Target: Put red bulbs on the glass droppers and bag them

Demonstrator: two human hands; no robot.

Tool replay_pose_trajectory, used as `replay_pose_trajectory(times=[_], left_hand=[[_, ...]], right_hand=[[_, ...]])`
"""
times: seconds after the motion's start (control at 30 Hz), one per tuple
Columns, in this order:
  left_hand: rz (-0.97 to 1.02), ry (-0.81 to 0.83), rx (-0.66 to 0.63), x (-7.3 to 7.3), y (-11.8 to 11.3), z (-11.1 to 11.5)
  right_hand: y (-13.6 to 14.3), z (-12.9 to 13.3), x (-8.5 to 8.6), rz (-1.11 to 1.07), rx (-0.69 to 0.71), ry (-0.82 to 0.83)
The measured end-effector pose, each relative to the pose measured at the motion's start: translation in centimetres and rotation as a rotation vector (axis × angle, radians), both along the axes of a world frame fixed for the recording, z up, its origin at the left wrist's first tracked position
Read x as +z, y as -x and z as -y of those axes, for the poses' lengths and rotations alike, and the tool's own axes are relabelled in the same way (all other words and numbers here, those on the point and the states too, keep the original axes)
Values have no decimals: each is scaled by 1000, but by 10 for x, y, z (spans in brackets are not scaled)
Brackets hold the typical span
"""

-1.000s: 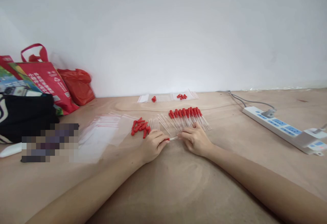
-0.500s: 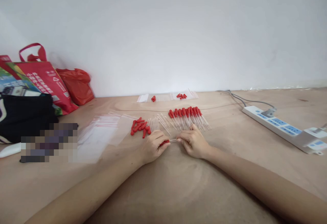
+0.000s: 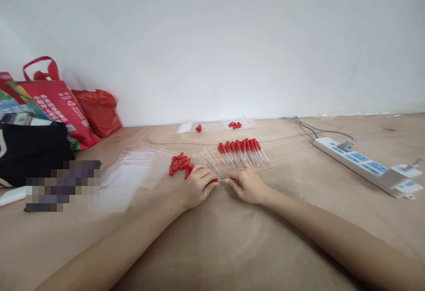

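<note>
My left hand is closed around a red rubber dropper bulb, mostly hidden by the fingers. Pinched in my right hand is a thin clear dropper tube, whose short visible stretch meets the bulb between the hands. Loose red bulbs lie in a pile just beyond my left hand. Beside them, bare clear tubes rest on the table. Past my right hand, several droppers with red bulbs lie side by side in a row, bulbs pointing to the wall.
Clear zip bags are stacked at the left. By the wall lies another bag strip with red bulbs and tubes. A white power strip with grey cables stands at the right. Shopping bags and a black bag fill the far left.
My hands have come closer together, the right one moving left. Less of the clear tube shows between them, and it sits nearer the left fingers.
</note>
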State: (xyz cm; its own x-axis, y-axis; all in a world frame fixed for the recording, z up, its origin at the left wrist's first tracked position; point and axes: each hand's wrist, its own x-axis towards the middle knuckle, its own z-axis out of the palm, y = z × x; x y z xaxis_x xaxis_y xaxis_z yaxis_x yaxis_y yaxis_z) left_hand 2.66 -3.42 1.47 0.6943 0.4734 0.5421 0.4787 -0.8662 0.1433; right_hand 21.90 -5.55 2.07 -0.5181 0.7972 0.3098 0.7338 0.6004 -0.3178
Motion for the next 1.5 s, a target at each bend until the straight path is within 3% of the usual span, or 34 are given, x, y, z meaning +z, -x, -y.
replay_pose_trajectory(times=[0.17,0.3,0.4,0.53,0.67,0.8,1.03,1.23,1.37,1.5], left_hand=[[30,-23,121,2,4,0],[74,-54,337,4,10,-1],[78,-50,452,4,15,-1],[36,-10,543,4,22,0],[-29,14,563,4,26,0],[-67,28,593,4,27,-1],[-50,-22,644,11,30,-1],[-134,-96,669,20,44,2],[-103,-132,725,17,48,-2],[-98,-150,701,12,50,-9]], right_hand=[[-11,-2,11,15,45,24],[-22,-22,11,-158,-206,179],[-19,-42,9,-237,-412,167],[0,-64,6,-172,-614,78],[16,-75,4,-35,-715,76],[21,-75,2,22,-713,39],[34,-65,4,105,-513,-76],[48,-64,6,221,-522,14],[55,-64,8,270,-535,49],[58,-63,4,272,-538,15]])
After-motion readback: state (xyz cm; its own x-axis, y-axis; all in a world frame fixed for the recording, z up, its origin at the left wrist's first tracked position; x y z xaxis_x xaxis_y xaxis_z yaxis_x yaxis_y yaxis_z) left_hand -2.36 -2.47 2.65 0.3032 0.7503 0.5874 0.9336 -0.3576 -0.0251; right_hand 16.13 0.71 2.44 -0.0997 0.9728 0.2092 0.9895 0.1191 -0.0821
